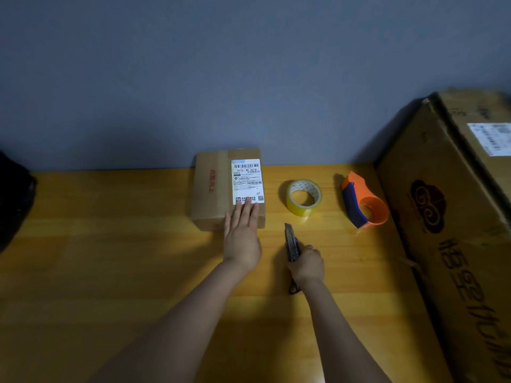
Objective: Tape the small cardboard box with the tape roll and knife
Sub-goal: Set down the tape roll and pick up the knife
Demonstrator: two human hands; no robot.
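A small cardboard box [211, 189] with a white shipping label lies on the wooden table against the wall. My left hand [242, 236] rests flat on its near right corner, fingers spread over the label's lower edge. My right hand [307, 265] is closed around a dark utility knife [291, 241] just right of the box, the blade end pointing away from me. A roll of clear yellowish tape [303, 197] lies flat on the table to the right of the box, apart from both hands.
An orange and blue tape dispenser [363, 203] lies right of the roll. A large cardboard carton [448, 217] fills the right side. A dark object [12, 200] sits at the left edge. The wooden table [110, 258] runs to a grey wall.
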